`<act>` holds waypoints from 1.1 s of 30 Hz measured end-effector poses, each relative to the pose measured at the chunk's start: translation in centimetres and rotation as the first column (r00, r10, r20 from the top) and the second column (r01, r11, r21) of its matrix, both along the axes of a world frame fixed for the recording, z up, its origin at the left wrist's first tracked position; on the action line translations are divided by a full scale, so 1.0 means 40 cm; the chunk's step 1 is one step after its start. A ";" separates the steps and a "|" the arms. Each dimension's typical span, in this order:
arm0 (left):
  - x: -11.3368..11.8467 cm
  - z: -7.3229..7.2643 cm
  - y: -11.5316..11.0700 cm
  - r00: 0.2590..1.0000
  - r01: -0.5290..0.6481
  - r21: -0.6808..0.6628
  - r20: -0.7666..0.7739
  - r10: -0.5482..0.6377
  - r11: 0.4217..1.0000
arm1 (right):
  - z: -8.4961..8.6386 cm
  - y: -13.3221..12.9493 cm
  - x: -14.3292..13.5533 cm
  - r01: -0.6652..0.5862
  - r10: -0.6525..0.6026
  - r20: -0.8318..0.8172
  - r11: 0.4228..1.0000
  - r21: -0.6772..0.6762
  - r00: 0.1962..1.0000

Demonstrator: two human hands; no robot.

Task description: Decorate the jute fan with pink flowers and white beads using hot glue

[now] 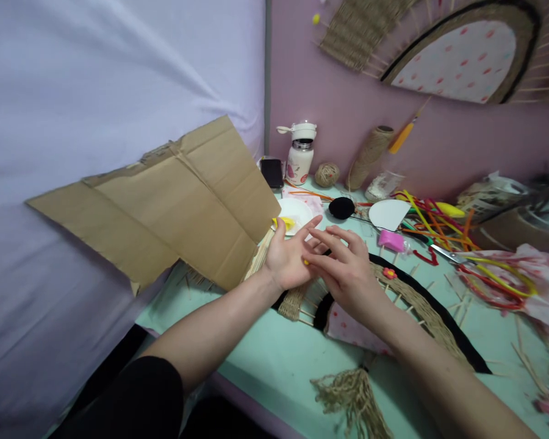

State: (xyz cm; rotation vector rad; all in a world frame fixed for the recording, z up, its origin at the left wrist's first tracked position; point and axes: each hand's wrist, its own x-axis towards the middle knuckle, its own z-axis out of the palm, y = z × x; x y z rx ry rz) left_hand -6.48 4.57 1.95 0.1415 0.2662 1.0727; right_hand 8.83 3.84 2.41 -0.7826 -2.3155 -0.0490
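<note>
My left hand [289, 259] is turned palm up, its fingers stretched out. Over that palm is my right hand [348, 268], with a tiny yellow ball [306, 261], clay-like in look, at its fingertips. Behind my left hand, a lump of yellow clay [283, 222] lies on a white plate [297, 210]. Below both hands rests a half-round woven fan-shaped piece [434, 323] of twine and sticks with a black border. A small pink flower [389, 274] with a yellow centre sits on its woven band. My hands partly cover this piece.
A large cardboard sheet [178, 201] leans at the left. At the back stand a white bottle [299, 161], a twine ball [327, 174] and a twine spool [370, 155]. Scissors [446, 252], a pink clay block [392, 241] and coloured pipe cleaners [432, 219] lie right. A twine tassel [357, 399] lies in front.
</note>
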 end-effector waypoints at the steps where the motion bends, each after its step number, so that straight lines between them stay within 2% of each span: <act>1: 0.004 -0.002 -0.002 1.000 0.006 -0.010 0.002 -0.006 1.000 | -0.004 0.003 -0.001 -0.004 0.003 -0.037 1.000 -0.015 0.999; 6: 0.005 0.002 0.000 0.999 0.004 -0.017 -0.033 -0.005 1.000 | -0.002 0.007 0.011 0.009 -0.026 -0.141 0.993 -0.121 0.990; 8: -0.003 0.008 0.009 0.997 -0.063 -0.040 -0.056 0.061 0.997 | 0.002 0.018 0.027 0.058 -0.080 -0.153 0.988 -0.143 0.985; 11: -0.019 0.014 0.028 0.972 -0.230 -0.100 -0.075 0.223 0.968 | -0.008 0.044 0.052 0.143 -0.155 -0.088 0.980 -0.137 0.984; 14: -0.029 0.013 0.041 0.952 -0.303 -0.153 -0.086 0.292 0.941 | -0.037 0.060 0.060 0.185 -0.180 0.061 0.979 -0.090 0.982; 19: -0.028 0.011 0.042 0.953 -0.302 -0.178 -0.095 0.289 0.936 | -0.075 0.053 0.039 0.186 -0.164 0.245 0.980 -0.071 0.956; 26: -0.030 0.012 0.043 0.954 -0.299 -0.182 -0.087 0.288 0.937 | -0.088 0.048 0.026 0.204 -0.192 0.270 0.979 -0.015 0.943; 33: -0.033 0.007 0.043 0.958 -0.287 -0.177 -0.075 0.278 0.941 | -0.084 0.042 0.023 0.202 -0.190 0.308 0.979 -0.008 0.932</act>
